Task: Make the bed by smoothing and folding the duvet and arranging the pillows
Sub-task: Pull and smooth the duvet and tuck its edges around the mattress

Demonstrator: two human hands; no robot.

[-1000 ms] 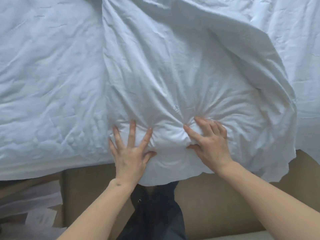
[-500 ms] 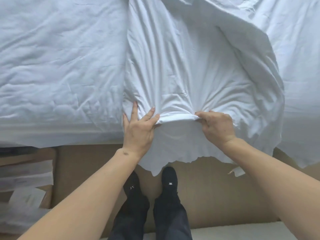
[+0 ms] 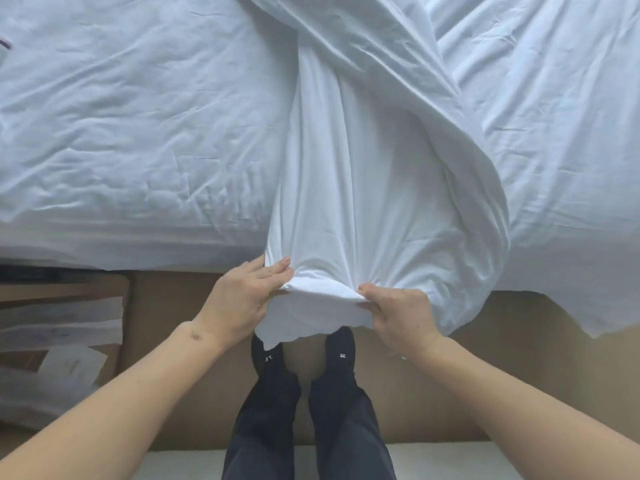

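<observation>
Duvet (image 3: 363,188) lies bunched across the bed (image 3: 138,133), its near edge pulled off the side toward me. I hold that edge in both hands: left hand (image 3: 242,299) clenched on the fold, right hand (image 3: 398,317) pinching it from the other side. It looks light, soft and limp, so it should sag between grips and drag wrinkles. I judge the hem best taken wide apart, near the corners, to spread it flat.
</observation>
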